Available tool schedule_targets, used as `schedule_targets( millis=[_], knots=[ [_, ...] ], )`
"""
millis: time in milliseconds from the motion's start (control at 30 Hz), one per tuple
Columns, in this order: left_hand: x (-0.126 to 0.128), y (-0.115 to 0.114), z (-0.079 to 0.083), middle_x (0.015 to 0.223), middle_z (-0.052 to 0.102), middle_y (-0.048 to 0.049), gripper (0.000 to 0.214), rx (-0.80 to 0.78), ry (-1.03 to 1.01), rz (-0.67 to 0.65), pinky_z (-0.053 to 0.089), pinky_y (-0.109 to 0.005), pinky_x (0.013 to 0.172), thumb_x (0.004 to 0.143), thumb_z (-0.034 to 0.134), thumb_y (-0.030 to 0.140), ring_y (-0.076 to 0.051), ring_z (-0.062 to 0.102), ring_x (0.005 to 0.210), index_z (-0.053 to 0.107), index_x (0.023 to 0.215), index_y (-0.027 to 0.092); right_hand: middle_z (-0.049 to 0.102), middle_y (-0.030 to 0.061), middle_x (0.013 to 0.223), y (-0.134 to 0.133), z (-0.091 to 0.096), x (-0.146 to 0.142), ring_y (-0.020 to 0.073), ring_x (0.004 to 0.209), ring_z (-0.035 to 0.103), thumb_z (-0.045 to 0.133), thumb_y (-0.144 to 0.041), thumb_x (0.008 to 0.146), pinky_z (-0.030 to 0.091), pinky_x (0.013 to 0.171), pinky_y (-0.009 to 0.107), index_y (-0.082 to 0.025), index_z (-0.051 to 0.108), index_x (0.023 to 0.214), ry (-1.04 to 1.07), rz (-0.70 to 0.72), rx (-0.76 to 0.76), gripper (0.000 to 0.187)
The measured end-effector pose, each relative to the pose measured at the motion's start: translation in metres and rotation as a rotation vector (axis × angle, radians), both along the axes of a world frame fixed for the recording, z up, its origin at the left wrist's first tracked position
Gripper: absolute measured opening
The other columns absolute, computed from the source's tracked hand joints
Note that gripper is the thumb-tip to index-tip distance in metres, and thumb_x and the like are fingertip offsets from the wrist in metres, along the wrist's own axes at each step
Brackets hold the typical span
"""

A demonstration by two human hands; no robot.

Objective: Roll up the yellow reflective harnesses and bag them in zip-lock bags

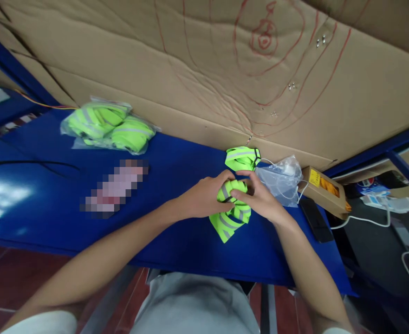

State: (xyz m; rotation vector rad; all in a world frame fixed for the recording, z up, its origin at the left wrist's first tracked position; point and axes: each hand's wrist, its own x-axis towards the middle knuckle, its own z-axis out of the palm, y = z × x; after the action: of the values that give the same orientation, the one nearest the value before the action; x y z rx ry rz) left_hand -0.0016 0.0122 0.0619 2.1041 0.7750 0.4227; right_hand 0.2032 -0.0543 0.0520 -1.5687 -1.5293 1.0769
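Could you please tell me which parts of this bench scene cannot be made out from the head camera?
- Head view: the middle of the green reflective strap is covered by the left hand and right hand.
- Head view: the pixelated patch on the blue table hides whatever lies there.
- Head view: the contents of the clear bag are too crumpled and glary to tell.

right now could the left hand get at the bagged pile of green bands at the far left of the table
Probably, but not freely: the left hand is shut on the neon band with the right hand; bare blue table lies before the bag.
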Motion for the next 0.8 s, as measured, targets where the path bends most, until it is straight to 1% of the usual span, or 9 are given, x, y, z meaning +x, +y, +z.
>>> schedule_targets(
  millis=[100,200,300,400,500,567,600,700,800],
  knots=[
    [0.000,-0.002,-0.011,0.100,0.071,-0.0028,0.050,-0.014,-0.059,0.252,0.047,-0.032,0.074,0.085,0.071,0.045,-0.027,0.072,0.091,0.049,0.123,0.023,0.066,0.0085,0.123,-0.008,-0.016,-0.001,0.0214,0.100,0.068,0.076,-0.052,0.085,0.056,0.088,0.037,-0.024,0.052,0.129,-0.061,-0.115,0.138,0.058],
    [-0.001,-0.003,-0.020,0.100,0.072,-0.0016,0.049,-0.072,-0.184,0.389,0.050,-0.031,0.075,0.083,0.075,0.045,-0.024,0.072,0.089,0.048,0.118,0.024,0.072,0.0076,0.108,-0.014,-0.027,0.001,0.0247,0.097,0.069,0.071,-0.050,0.091,0.055,0.089,0.040,-0.023,0.062,0.113,-0.139,-0.153,0.196,0.036],
    [-0.003,-0.002,-0.025,0.098,0.072,-0.0013,0.051,-0.147,-0.307,0.435,0.052,-0.030,0.074,0.082,0.079,0.043,-0.021,0.070,0.085,0.048,0.118,0.023,0.073,0.0057,0.100,-0.017,-0.030,0.004,0.0244,0.091,0.070,0.066,-0.051,0.094,0.055,0.085,0.037,-0.023,0.064,0.107,-0.104,-0.191,0.201,0.031],
    [-0.001,-0.002,-0.025,0.100,0.071,-0.0025,0.052,-0.274,-0.476,0.448,0.053,-0.028,0.075,0.079,0.083,0.042,-0.018,0.068,0.084,0.050,0.114,0.022,0.071,0.0042,0.100,-0.017,-0.029,0.004,0.0222,0.094,0.069,0.066,-0.051,0.095,0.055,0.087,0.035,-0.023,0.063,0.104,-0.005,-0.186,0.218,0.029],
    [0.004,-0.002,-0.023,0.103,0.071,-0.0026,0.051,-0.472,-0.589,0.445,0.055,-0.027,0.078,0.075,0.086,0.040,-0.017,0.068,0.086,0.054,0.109,0.021,0.072,0.0047,0.112,-0.016,-0.031,0.001,0.0213,0.105,0.070,0.077,-0.043,0.087,0.056,0.092,0.034,-0.025,0.057,0.114,0.196,-0.079,0.183,0.039],
    [0.006,-0.002,-0.022,0.100,0.070,-0.0007,0.051,-0.586,-0.625,0.467,0.055,-0.027,0.078,0.072,0.088,0.037,-0.016,0.068,0.085,0.056,0.107,0.021,0.073,0.0041,0.112,-0.016,-0.032,0.001,0.0204,0.103,0.071,0.079,-0.039,0.084,0.057,0.092,0.035,-0.025,0.055,0.118,0.319,0.001,0.113,0.044],
    [0.007,-0.001,-0.022,0.098,0.070,0.0004,0.051,-0.621,-0.643,0.487,0.055,-0.026,0.077,0.070,0.089,0.036,-0.016,0.067,0.083,0.056,0.107,0.021,0.074,0.0034,0.110,-0.016,-0.032,0.002,0.0201,0.099,0.072,0.078,-0.038,0.084,0.057,0.090,0.035,-0.025,0.057,0.117,0.371,0.012,0.076,0.041],
    [0.005,0.007,-0.023,0.095,0.069,0.0021,0.049,-0.614,-0.711,0.553,0.053,-0.024,0.075,0.068,0.089,0.031,-0.014,0.066,0.081,0.058,0.105,0.021,0.076,0.0016,0.099,-0.016,-0.024,0.009,0.0189,0.090,0.072,0.075,-0.035,0.084,0.056,0.084,0.033,-0.023,0.067,0.106,0.487,-0.082,0.012,0.026],
    [0.001,0.019,-0.029,0.093,0.068,0.0029,0.047,-0.438,-0.743,0.615,0.052,-0.022,0.074,0.069,0.090,0.029,-0.012,0.063,0.079,0.058,0.103,0.021,0.075,-0.0007,0.087,-0.016,-0.014,0.019,0.0150,0.080,0.067,0.077,-0.025,0.079,0.051,0.077,0.027,-0.020,0.075,0.093,0.585,-0.197,-0.015,0.015]
  ],
)
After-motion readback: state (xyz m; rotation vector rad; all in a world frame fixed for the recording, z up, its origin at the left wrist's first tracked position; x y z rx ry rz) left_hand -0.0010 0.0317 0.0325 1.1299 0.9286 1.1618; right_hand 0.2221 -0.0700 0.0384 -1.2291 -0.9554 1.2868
